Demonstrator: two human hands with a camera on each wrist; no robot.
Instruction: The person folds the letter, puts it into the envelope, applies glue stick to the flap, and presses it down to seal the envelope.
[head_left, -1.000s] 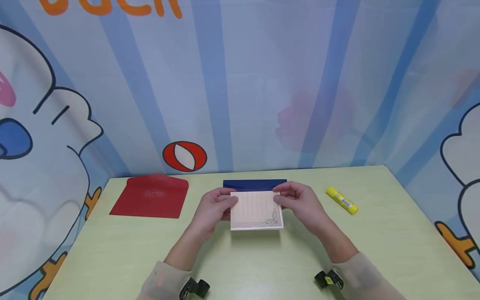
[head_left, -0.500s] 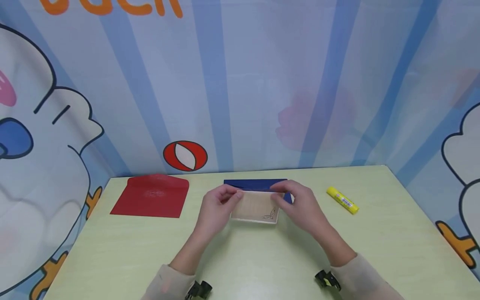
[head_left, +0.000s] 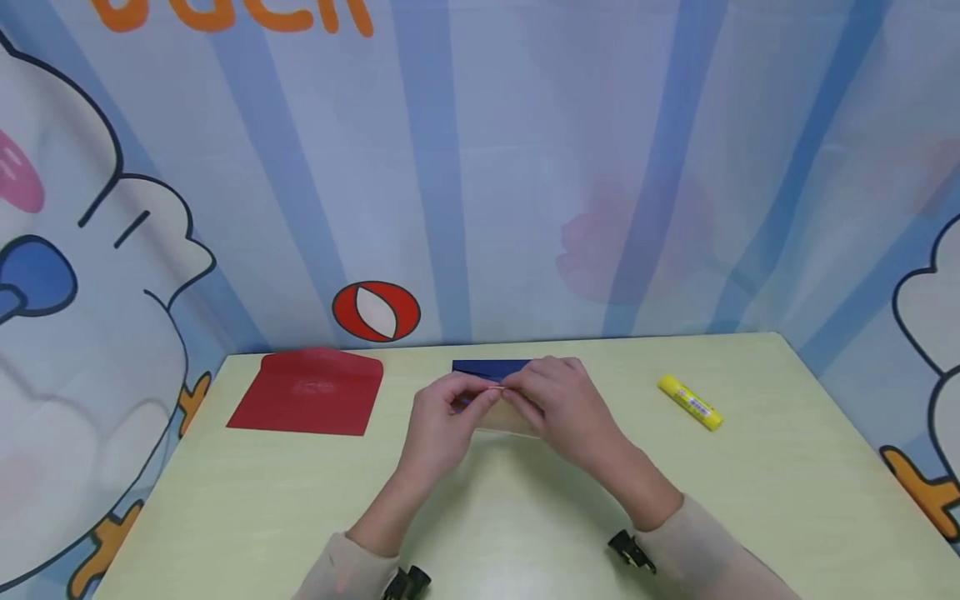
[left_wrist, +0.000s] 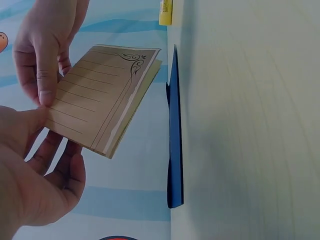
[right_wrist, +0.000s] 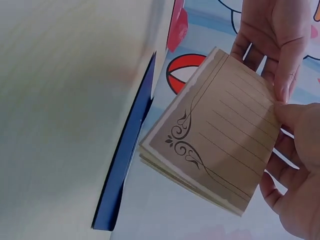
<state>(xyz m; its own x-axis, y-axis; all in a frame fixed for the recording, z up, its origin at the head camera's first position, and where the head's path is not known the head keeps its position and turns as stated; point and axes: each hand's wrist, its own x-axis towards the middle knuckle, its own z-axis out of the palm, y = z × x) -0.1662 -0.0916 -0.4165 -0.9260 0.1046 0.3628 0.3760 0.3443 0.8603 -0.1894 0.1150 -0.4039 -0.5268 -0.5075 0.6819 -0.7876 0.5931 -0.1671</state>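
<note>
A folded sheet of lined letter paper (left_wrist: 97, 95), beige with a scroll ornament in one corner, is held above the table. My left hand (head_left: 442, 421) pinches its folded edge between thumb and fingers. Close beside it, my right hand (head_left: 570, 408) pinches the same edge, and the fingertips of both hands nearly meet. In the wrist views the layers of the letter paper (right_wrist: 210, 135) stand slightly apart at the free edge. Behind the hands lies a dark blue envelope (head_left: 483, 367), partly hidden by them in the head view.
A red envelope (head_left: 311, 400) with its flap raised lies at the left of the pale green table (head_left: 300, 492). To the right rests a yellow glue stick (head_left: 690, 402). A printed cartoon backdrop (head_left: 510, 167) stands behind the table's far edge.
Both hands have come together along the upper edge of the letter paper, the right one moving left. The paper has tilted, so less of its face shows in the head view.
</note>
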